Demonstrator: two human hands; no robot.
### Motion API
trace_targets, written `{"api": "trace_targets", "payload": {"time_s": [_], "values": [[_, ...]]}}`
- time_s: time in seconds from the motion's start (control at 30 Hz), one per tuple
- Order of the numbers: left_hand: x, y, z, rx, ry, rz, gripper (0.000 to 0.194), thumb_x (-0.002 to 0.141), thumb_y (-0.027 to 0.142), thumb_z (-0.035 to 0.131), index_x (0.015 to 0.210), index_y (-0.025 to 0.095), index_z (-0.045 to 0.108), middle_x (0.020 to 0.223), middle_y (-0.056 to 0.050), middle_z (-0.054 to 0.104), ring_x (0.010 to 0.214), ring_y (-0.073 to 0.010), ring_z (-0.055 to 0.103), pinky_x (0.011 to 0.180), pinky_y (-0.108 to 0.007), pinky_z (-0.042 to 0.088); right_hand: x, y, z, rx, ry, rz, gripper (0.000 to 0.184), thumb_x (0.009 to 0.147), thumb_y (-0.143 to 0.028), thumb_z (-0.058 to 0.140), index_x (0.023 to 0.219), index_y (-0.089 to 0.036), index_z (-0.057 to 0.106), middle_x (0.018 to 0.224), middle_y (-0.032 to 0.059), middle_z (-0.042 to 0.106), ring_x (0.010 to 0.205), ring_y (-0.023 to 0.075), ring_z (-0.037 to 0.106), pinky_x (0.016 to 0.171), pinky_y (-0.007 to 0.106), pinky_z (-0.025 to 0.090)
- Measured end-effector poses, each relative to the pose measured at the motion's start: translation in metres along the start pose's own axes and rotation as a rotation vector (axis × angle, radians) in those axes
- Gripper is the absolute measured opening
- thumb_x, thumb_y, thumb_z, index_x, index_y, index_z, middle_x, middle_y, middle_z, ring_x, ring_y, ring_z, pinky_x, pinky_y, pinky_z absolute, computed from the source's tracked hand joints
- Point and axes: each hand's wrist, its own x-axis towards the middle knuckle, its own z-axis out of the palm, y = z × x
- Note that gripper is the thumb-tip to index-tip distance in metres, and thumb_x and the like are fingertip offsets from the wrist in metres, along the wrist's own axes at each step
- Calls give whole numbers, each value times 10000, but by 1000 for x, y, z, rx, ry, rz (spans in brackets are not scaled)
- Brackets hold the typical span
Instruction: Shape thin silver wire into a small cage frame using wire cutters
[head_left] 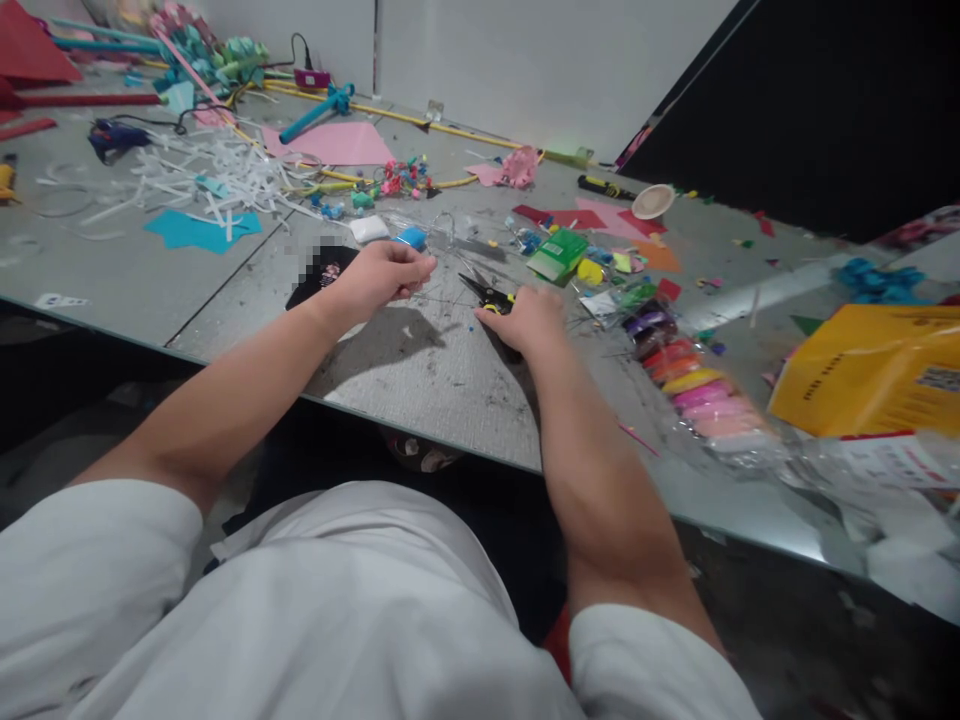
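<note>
My right hand [534, 318] is closed round a pair of needle-nose pliers [491, 296] with dark jaws and black-and-yellow handles. Their jaws point up and left, over the grey tabletop. To the left, my left hand [384, 274] is closed in a pinch, thumb against fingers; whatever lies between the fingertips is too small to make out. Just beyond that hand are a white packet [370, 229] and a blue packet [411, 237]. Thin wires [454, 225] lie past the fingertips. A black item [324, 270] with a small pattern sits partly behind my left wrist.
At right are a row of coloured clay packs [701, 390] and a yellow mailer bag [877, 370]. A green packet [559, 254] lies beyond the pliers. White strips [225, 172] and blue paper [202, 230] are scattered at left. The table's front edge [420, 432] runs near my body.
</note>
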Motion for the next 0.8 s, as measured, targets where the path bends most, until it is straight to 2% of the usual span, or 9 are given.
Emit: {"api": "trace_targets", "payload": {"time_s": [0.1,0.17,0.2,0.27,0.37,0.5,0.6,0.7,0.8], "values": [[0,-2,2,-71,-42,-4,464,1170,275,979,798,244,704,786,-4,719,751,-126,503,807,-397,418,-7,-7,-5,94,66,-106,411,1163,-331,921,1449,-44,847,1646,391,743,1585,458,669,1311,561,478],[0,-3,2,-98,-69,5,463,1128,310,1039,793,243,727,784,-3,746,734,-120,512,794,-388,433,-11,-14,-6,296,58,-240,207,1200,-291,831,1303,-115,862,1478,289,839,1386,353,746,1244,497,527],[1,-4,3,-112,-77,7,456,1109,310,1060,795,239,736,783,-3,755,729,-117,527,791,-380,450,-14,-18,-6,429,17,-305,167,1213,-309,801,1209,-149,852,1345,226,874,1243,303,764,1178,462,559],[1,-5,3,-148,-78,11,425,1074,264,1084,813,227,750,789,-3,772,731,-108,579,794,-353,498,-20,-27,-4,707,-124,-386,251,1202,-415,813,1055,-212,801,1085,108,863,1003,243,735,1019,413,599],[4,-8,5,-187,-40,24,408,1001,174,1115,844,206,740,780,7,762,725,-99,658,795,-310,564,-30,-39,1,917,-222,-437,330,1097,-518,910,970,-256,754,922,25,798,884,216,678,906,388,595],[7,-13,8,-186,-15,50,437,928,156,1145,890,202,712,795,26,755,734,-111,748,795,-276,624,-33,-43,5,933,-168,-442,244,1022,-413,900,918,-272,730,859,-13,752,817,188,605,875,379,575],[8,-15,9,-164,1,29,470,910,179,1155,905,210,686,810,38,751,769,-127,800,827,-261,660,-26,-37,7,902,-125,-439,245,1015,-410,895,893,-287,721,838,-13,733,811,206,630,859,392,589],[8,-15,9,-104,26,-17,483,908,237,1176,918,209,695,811,33,730,854,-180,860,900,-305,708,-13,-27,11,816,-35,-428,196,1040,-395,859,921,-294,742,875,12,755,860,245,700,893,417,624],[9,-15,6,-45,40,-9,440,907,228,1173,920,190,735,840,-16,765,951,-239,895,1014,-392,747,-1,-16,15,615,16,-401,98,1072,-319,789,986,-272,800,964,59,816,961,291,774,1005,468,662]]}}
